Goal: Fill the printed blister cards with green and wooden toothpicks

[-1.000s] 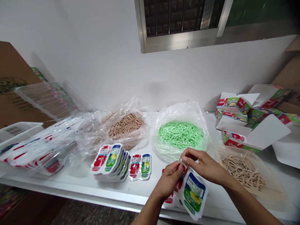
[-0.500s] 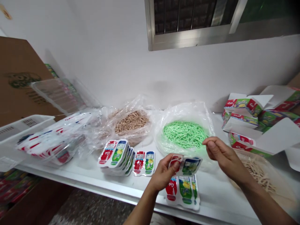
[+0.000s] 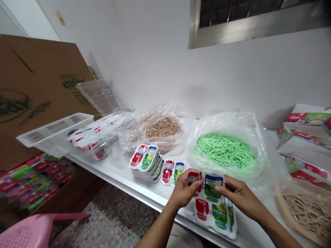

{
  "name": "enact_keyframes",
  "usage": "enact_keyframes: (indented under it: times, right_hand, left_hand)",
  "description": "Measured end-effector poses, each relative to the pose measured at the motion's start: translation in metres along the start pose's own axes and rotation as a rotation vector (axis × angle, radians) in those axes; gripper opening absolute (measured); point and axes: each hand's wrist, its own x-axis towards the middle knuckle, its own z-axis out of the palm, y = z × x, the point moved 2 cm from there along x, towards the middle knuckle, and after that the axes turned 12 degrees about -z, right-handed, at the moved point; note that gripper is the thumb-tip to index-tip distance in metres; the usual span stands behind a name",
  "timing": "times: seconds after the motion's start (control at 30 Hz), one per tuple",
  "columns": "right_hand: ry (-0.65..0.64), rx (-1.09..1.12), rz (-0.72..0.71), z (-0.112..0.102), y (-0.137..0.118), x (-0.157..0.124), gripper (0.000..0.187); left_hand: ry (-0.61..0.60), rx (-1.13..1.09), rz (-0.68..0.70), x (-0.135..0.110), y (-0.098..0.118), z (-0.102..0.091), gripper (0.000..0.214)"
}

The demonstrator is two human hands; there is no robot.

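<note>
My left hand (image 3: 184,192) and my right hand (image 3: 239,198) both pinch one red-and-green printed packet (image 3: 208,185) just above the white table (image 3: 144,189). The left fingers grip its red end, the right fingers its green end. Under the packet lies a small pile of the same packets (image 3: 216,215) near the table's front edge. A bag of green sticks (image 3: 224,150) sits right behind my hands.
A fanned stack of packets (image 3: 147,162) and a single packet (image 3: 172,171) lie left of my hands. Behind are a bag of brown sticks (image 3: 162,128), a bagged bundle of packets (image 3: 93,139) and a white basket (image 3: 51,132). Printed boxes (image 3: 305,134) and a tray of brown sticks (image 3: 305,213) stand right. Cardboard (image 3: 33,89), pink stool (image 3: 28,232).
My right hand has come down from beside the green sticks and taken hold of the packet's green end. The view has swung left, showing the cardboard box and pink stool.
</note>
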Motion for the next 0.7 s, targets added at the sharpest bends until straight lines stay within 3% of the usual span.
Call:
enact_keyframes:
  times: [0.1,0.17,0.23,0.33,0.4,0.47,0.57,0.7]
  right_hand:
    - [-0.074,0.127,0.061,0.022,0.014,0.012,0.034]
    - [-0.071,0.169,0.066,0.038,0.024,0.028,0.036]
    - [-0.063,0.197,0.069,0.055,0.033,0.048,0.039]
    - [-0.081,0.207,0.094,0.082,0.045,0.08,0.048]
    - [-0.107,0.172,0.116,0.099,0.053,0.098,0.051]
    - [-0.126,0.104,0.148,0.112,0.062,0.111,0.049]
    - [-0.115,-0.062,0.198,0.122,0.077,0.122,0.038]
    - [-0.088,-0.339,0.257,0.121,0.091,0.127,0.025]
  left_hand:
    - [0.056,0.059,0.012,-0.003,0.001,-0.015,0.039]
    - [0.179,0.059,0.057,-0.004,0.002,-0.032,0.056]
    - [0.395,0.028,0.114,-0.007,-0.001,-0.055,0.064]
    - [0.806,-0.04,0.167,-0.017,-0.017,-0.092,0.043]
    - [0.967,-0.014,0.161,-0.028,-0.032,-0.108,0.034]
    - [1.007,0.057,0.142,-0.038,-0.045,-0.115,0.029]
    - [0.962,0.186,0.116,-0.049,-0.059,-0.112,0.022]
    - [0.823,0.715,0.149,-0.053,-0.068,-0.097,0.024]
